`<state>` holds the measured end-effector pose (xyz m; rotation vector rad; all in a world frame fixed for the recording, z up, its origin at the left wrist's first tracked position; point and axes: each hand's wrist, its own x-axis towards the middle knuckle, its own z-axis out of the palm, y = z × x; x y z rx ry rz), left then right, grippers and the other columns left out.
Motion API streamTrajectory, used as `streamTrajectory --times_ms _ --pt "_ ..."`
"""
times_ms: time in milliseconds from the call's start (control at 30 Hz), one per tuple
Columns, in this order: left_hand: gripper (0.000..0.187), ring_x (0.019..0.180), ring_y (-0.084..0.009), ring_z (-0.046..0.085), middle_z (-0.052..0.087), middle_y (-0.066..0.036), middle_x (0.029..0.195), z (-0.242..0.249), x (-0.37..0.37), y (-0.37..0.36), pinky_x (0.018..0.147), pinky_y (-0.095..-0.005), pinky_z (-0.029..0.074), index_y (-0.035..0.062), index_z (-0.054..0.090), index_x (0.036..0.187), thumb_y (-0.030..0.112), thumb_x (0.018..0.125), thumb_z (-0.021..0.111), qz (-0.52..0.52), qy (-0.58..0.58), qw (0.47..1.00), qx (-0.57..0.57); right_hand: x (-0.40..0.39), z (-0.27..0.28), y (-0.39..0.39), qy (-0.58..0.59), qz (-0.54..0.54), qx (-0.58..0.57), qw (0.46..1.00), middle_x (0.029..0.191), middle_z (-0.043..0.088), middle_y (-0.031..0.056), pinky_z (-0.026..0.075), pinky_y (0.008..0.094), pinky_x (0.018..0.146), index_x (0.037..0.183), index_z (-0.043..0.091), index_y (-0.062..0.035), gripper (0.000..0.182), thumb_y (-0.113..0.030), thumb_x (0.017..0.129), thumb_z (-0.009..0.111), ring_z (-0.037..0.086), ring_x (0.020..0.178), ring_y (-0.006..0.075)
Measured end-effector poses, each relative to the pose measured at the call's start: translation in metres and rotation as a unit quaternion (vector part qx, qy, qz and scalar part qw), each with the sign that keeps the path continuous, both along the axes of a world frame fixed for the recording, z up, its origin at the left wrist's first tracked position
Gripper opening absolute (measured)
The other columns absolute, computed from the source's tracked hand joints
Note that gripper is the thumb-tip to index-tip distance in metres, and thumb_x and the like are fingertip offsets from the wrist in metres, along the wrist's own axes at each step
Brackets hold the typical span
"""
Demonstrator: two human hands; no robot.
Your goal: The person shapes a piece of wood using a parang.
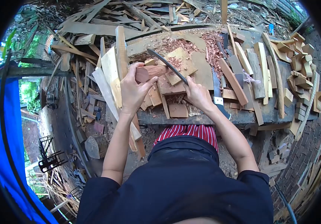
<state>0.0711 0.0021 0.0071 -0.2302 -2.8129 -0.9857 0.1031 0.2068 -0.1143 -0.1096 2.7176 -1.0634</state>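
Observation:
My left hand (132,87) is closed round the thick end of a reddish-brown wood piece (155,71), whose narrower end points right. In my right hand (197,93) is the handle of a long dark blade (168,64), which slants up and to the left across the narrow end of the piece. Whether the edge touches the wood is too small to tell. Beneath and beside them a pale square board (186,69), strewn with reddish shavings, lies on a larger wooden block (171,89).
Right of the block, a knife with a white-banded handle (218,100) lies by long wood strips (233,81). Curved wooden pieces (300,59) are piled at the bench's far right. Planks (110,71) lean at the left, and a log end (94,146) sits on the ground.

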Motion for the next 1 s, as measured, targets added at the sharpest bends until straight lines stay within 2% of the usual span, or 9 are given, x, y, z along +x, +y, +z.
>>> streamTrajectory --times_ms 100,200,367,500,667,700,800,833,1000 --pt "0.05 0.084 -0.0236 0.068 0.068 -0.012 0.093 -0.015 -0.003 -0.007 0.074 -0.032 0.053 0.005 0.056 0.109 0.019 0.069 0.082 0.005 0.002 0.995 0.099 0.001 0.002 0.004 0.002 0.004 0.007 1.0 0.076 0.063 0.0263 0.047 0.0573 0.063 0.112 0.043 -0.0089 0.023 -0.023 0.093 0.045 0.062 0.074 0.0464" --pt "0.05 0.084 -0.0221 0.068 0.068 -0.013 0.092 -0.025 -0.003 -0.015 0.073 -0.0318 0.054 0.0053 0.056 0.11 0.019 0.07 0.082 -0.019 0.048 0.995 0.085 0.002 -0.01 0.0 0.0 0.006 -0.001 1.0 0.076 0.063 0.0261 0.048 0.0565 0.063 0.113 0.043 -0.008 0.025 -0.023 0.094 0.045 0.063 0.073 0.0451" --pt "0.051 0.084 -0.0199 0.068 0.068 -0.013 0.092 -0.024 0.002 -0.021 0.072 -0.0307 0.054 0.0026 0.057 0.11 0.02 0.07 0.083 0.013 0.025 0.996 0.087 0.01 0.013 -0.016 0.068 0.016 0.05 0.996 0.06 0.062 0.017 0.049 0.0498 0.046 0.119 0.046 -0.0085 0.029 -0.013 0.09 0.044 0.063 0.054 0.0372" --pt "0.051 0.083 -0.0178 0.067 0.068 -0.012 0.091 -0.027 0.007 -0.019 0.072 -0.029 0.054 0.0005 0.058 0.109 0.021 0.07 0.083 0.006 0.041 0.997 0.067 0.026 0.055 -0.025 0.129 0.042 0.015 0.991 0.061 0.063 0.0166 0.051 0.0479 0.047 0.116 0.047 -0.0048 0.03 -0.008 0.086 0.046 0.065 0.056 0.0352" --pt "0.048 0.076 -0.0152 0.067 0.068 -0.01 0.084 -0.017 0.009 -0.011 0.067 -0.027 0.054 0.0005 0.06 0.106 0.019 0.069 0.084 0.05 0.031 0.996 0.06 -0.005 -0.039 -0.005 0.018 -0.032 0.027 0.999 0.067 0.062 0.0231 0.051 0.0523 0.059 0.116 0.045 -0.0045 0.028 -0.011 0.089 0.042 0.064 0.066 0.0408" --pt "0.047 0.073 -0.0154 0.067 0.068 -0.009 0.08 -0.026 0.005 -0.014 0.064 -0.0267 0.054 0.0008 0.061 0.104 0.022 0.069 0.085 0.019 0.088 0.994 0.065 -0.006 -0.027 -0.006 0.044 -0.023 0.021 0.999 0.067 0.062 0.0234 0.05 0.0523 0.058 0.115 0.045 -0.0044 0.026 -0.01 0.089 0.042 0.064 0.065 0.0407" --pt "0.046 0.072 -0.0158 0.067 0.068 -0.01 0.078 -0.012 0.006 0.001 0.064 -0.0273 0.053 0.0011 0.062 0.102 0.025 0.069 0.084 0.034 0.08 0.996 0.003 0.013 0.032 -0.021 0.039 0.007 -0.018 0.999 0.065 0.061 0.0236 0.048 0.0526 0.054 0.112 0.046 -0.0053 0.024 -0.01 0.088 0.046 0.063 0.063 0.0404" --pt "0.046 0.077 -0.0087 0.062 0.067 -0.007 0.088 -0.017 0.002 -0.002 0.068 -0.0243 0.053 -0.004 0.061 0.106 0.017 0.072 0.083 0.029 0.081 0.996 0.003 0.014 0.036 -0.022 0.055 0.006 -0.037 0.998 0.065 0.061 0.023 0.048 0.0529 0.054 0.111 0.046 -0.0055 0.024 -0.01 0.088 0.047 0.063 0.063 0.0407" --pt "0.043 0.078 -0.0087 0.062 0.066 -0.005 0.084 -0.008 -0.003 0.0 0.069 -0.0239 0.053 -0.0037 0.061 0.101 0.017 0.071 0.084 0.032 0.08 0.996 -0.002 -0.012 -0.003 -0.007 -0.011 -0.014 0.01 1.0 0.072 0.064 0.0233 0.053 0.0507 0.059 0.111 0.046 -0.0044 0.027 -0.009 0.085 0.046 0.066 0.07 0.0392"
